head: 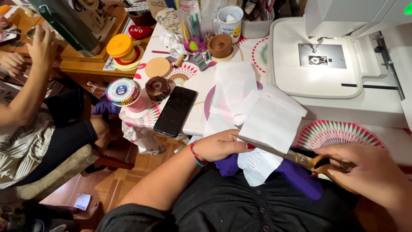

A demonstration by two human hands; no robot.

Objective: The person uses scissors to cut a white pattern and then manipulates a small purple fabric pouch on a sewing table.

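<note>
My left hand point(221, 145) pinches a white piece of thin fabric point(259, 165) together with a purple cloth point(300, 178) over my lap, just below the table edge. My right hand point(369, 169) grips gold-handled scissors point(300, 158); their blades run left across the white piece toward my left fingers. More white squares of the same thin material point(253, 103) lie stacked on the patterned tablecloth right above my hands.
A white sewing machine point(343, 56) fills the right of the table. A black phone point(176, 111), pin wheel point(123, 91), thread spools, cup point(228, 20) and pen pot sit left and back. Another person point(30, 107) sits at left.
</note>
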